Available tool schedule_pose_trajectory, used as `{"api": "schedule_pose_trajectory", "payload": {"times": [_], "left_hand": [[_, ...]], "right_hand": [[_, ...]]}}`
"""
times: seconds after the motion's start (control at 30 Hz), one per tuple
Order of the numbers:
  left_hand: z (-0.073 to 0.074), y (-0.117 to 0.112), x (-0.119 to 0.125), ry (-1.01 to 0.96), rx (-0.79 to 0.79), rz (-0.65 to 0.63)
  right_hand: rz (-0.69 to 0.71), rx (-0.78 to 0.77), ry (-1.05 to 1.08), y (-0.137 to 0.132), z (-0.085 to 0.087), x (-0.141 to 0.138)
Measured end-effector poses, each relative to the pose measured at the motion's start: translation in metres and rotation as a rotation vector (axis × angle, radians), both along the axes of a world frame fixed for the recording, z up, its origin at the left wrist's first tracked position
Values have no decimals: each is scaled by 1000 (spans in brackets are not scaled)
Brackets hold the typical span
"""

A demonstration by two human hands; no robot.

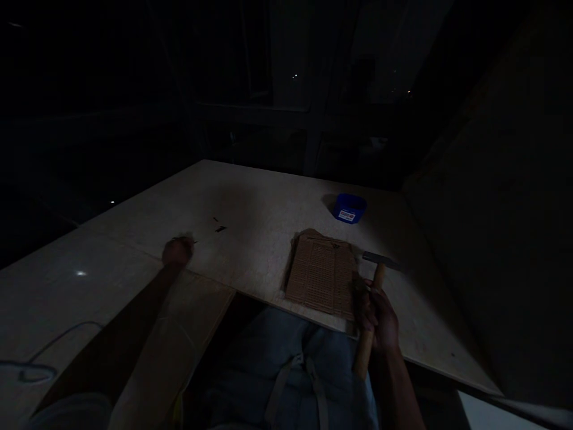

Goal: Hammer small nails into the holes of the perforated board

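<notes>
My right hand (375, 313) is wrapped around the wooden handle of a hammer (364, 352), just past the table's front edge. The hammer's dark head points away from me over the tabletop. Close to that hand lies a flat brown piece with a ribbed, woven-looking surface (320, 275), with a few thin dark bits on its far part. On the left side of the table, my left hand (178, 251) is closed, and small dark tips show at its fingers. What it holds is too dim to name. Small dark pieces (221, 229) lie beyond it to the right.
A blue plastic tub (350, 209) with a white label stands toward the far right of the pale wooden table (264, 203). A dark panel (501, 227) rises along the right side. A cable (67, 331) lies at the lower left. The surroundings are very dark.
</notes>
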State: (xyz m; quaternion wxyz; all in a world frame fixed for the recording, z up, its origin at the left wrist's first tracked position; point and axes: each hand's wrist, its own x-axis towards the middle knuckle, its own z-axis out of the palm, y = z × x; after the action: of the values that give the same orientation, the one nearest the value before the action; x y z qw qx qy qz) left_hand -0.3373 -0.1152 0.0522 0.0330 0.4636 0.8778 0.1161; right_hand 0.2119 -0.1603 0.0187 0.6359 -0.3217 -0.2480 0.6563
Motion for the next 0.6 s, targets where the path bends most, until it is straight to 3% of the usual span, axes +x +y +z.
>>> {"api": "schedule_pose_trajectory", "payload": {"times": [0.2, 0.33, 0.43, 0.53, 0.6], "left_hand": [[9, 3, 6, 107, 1, -19], [24, 7, 27, 36, 162, -15], [36, 21, 56, -115, 351, -159], [44, 42, 99, -247, 396, -283], [47, 53, 139, -552, 418, -346]], "right_hand": [[-7, -26, 34, 2, -4, 0], [-3, -13, 68, 2, -3, -1], [4, -27, 68, 2, -2, -2], [-10, -69, 52, 2, -2, -4], [-19, -86, 43, 2, -2, -5]]}}
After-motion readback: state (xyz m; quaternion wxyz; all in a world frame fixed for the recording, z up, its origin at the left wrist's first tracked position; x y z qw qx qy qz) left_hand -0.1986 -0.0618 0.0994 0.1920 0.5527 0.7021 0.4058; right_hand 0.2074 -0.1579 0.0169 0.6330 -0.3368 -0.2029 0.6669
